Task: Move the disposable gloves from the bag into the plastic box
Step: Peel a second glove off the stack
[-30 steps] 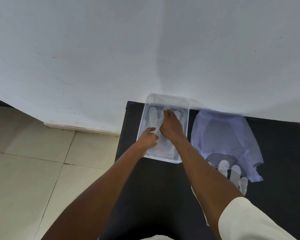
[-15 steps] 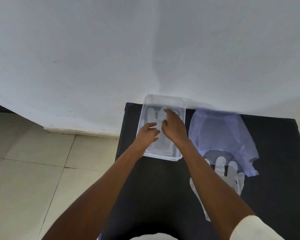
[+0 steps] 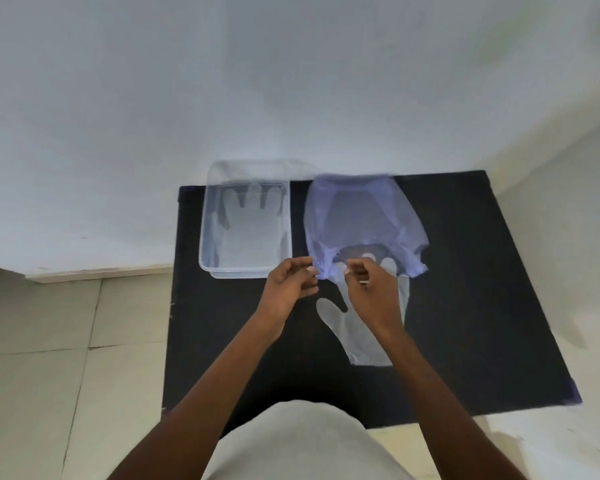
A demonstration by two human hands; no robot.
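Black surface [image 3: 465,306] against the wall; bare room at 3 and 6 o'clock. Plastic box [image 3: 205,244] at 11, far edge, one flat glove [image 3: 250,233] inside. Bag [image 3: 361,220] at 1, mouth toward the person, second glove [image 3: 364,344] half out. Left hand [image 3: 288,285] pinches the bag's mouth edge; right hand [image 3: 374,292] curled at the mouth, grip unclear.

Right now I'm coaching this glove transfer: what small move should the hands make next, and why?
Probably pinch the loose glove with the right hand and draw it clear of the bag. One glove already lies in the plastic box; this one lies half out of the bag's mouth, and both hands are there.
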